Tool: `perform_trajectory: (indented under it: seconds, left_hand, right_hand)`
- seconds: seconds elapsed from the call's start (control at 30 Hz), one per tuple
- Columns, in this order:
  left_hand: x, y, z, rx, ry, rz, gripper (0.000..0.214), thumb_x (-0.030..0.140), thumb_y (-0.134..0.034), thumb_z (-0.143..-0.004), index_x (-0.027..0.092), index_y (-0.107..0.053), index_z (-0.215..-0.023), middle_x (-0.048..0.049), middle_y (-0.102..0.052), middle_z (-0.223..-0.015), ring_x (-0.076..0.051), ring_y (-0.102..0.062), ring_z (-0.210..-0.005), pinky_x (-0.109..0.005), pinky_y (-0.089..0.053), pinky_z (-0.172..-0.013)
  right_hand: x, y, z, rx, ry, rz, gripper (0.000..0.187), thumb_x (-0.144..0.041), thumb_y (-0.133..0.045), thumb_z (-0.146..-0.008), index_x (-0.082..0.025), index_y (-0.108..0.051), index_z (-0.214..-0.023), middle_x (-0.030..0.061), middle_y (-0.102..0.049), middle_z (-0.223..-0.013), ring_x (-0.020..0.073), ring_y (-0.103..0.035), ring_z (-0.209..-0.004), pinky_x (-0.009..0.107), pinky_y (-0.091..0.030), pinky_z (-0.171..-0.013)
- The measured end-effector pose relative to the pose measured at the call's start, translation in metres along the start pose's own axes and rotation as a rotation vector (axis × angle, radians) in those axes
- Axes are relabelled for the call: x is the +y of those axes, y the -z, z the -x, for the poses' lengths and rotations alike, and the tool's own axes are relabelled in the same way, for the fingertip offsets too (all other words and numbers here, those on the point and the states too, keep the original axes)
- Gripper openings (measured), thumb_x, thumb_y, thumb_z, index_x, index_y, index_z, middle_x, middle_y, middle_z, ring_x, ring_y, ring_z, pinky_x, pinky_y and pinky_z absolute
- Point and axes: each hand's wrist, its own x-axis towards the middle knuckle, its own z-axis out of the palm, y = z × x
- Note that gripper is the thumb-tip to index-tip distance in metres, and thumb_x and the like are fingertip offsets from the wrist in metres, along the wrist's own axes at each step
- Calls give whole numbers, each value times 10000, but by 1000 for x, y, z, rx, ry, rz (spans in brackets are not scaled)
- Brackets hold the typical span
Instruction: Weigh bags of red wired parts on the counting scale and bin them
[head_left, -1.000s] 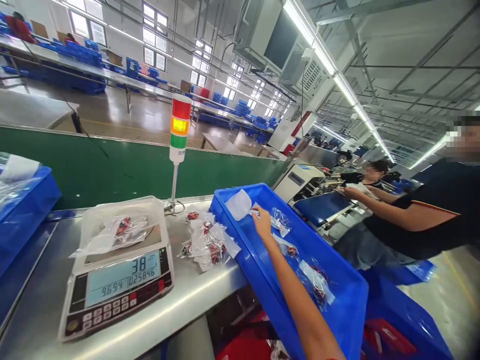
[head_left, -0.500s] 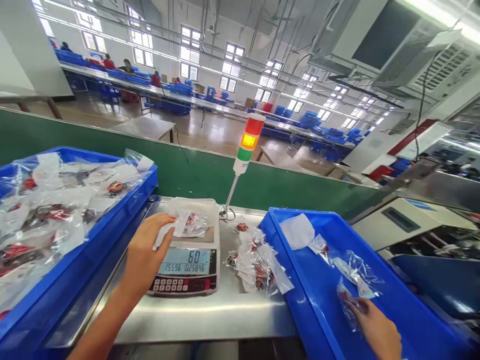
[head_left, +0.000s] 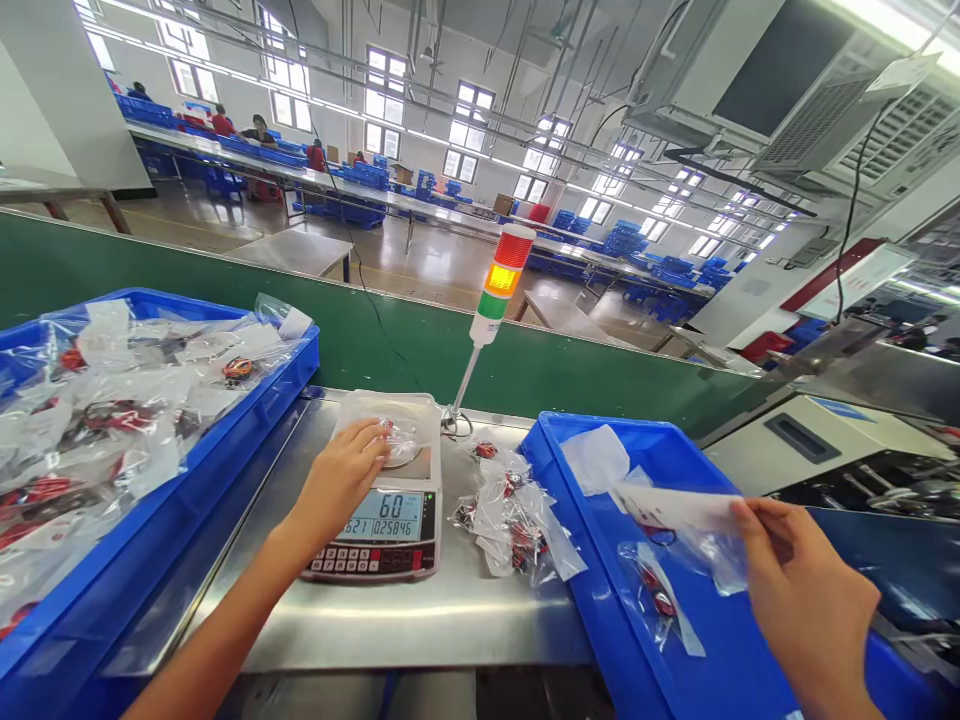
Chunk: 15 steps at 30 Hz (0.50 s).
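My left hand (head_left: 346, 482) is over the pan of a digital counting scale (head_left: 431, 470), its fingers closed on a clear plastic bag (head_left: 403, 440) with something red inside. The scale's display (head_left: 394, 515) reads 60, and my wrist covers part of its lower line. My right hand (head_left: 806, 590) pinches the white top strip of another clear plastic bag (head_left: 679, 508), held up over the right blue bin (head_left: 634, 610). Below it in that bin lies a bag with red and black wires (head_left: 660, 600). A pile of similar bags (head_left: 517, 520) sits between scale and bin.
A large blue bin (head_left: 180, 480) full of bagged parts stands at the left. Behind the scale rises a signal tower (head_left: 501, 280) with its amber light lit, before a green partition (head_left: 360, 345). A cream-coloured machine (head_left: 817, 445) is at the right. People sit at far benches.
My right hand has lifted a bag up from the bin and moved right. My left hand has shifted right over the pan, covering more of its bag. The display's lower-left number has changed.
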Motion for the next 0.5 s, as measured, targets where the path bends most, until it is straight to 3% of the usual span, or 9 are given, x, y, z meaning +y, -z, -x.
perform_trajectory:
  seconds: [0.13, 0.3, 0.4, 0.5]
  left_hand:
    - [-7, 14, -28, 106, 140, -16, 322, 333, -373, -1030, 209, -669, -1001, -79, -767, -1005, -239, -721, -899, -336, -545, -776]
    - [-13, 70, -46, 315, 325, -25, 285, 420, -453, -985, 230, -665, -971, -41, -770, -959, -227, -708, -818, -298, -482, -729]
    - [-11, 98, -37, 390, 378, 22, 284, 442, -482, -940, 245, -688, -936, -15, -772, -935, -226, -696, -818, -300, -479, -748]
    - [-5, 114, -26, 428, 408, 113, 298, 480, -505, -910, 250, -695, -902, -2, -772, -909, -220, -699, -816, -302, -487, -763]
  right_hand:
    - [-96, -25, -12, -80, 167, -324, 496, -752, -524, -812, -267, -627, -829, 71, -748, -783, 275, -707, -771, 384, -524, -734]
    - [-198, -91, -14, -258, 401, -692, 370, -600, -543, -900, -245, -602, -810, 12, -714, -736, 188, -660, -717, 294, -507, -689]
    - [-235, -123, 5, -348, 497, -788, 319, -533, -523, -931, -248, -604, -811, 6, -715, -761, 183, -660, -740, 298, -505, -726]
    - [-244, -140, 35, -582, 582, -800, 295, -508, -545, -941, -255, -649, -831, 13, -746, -826, 199, -686, -803, 326, -510, -800]
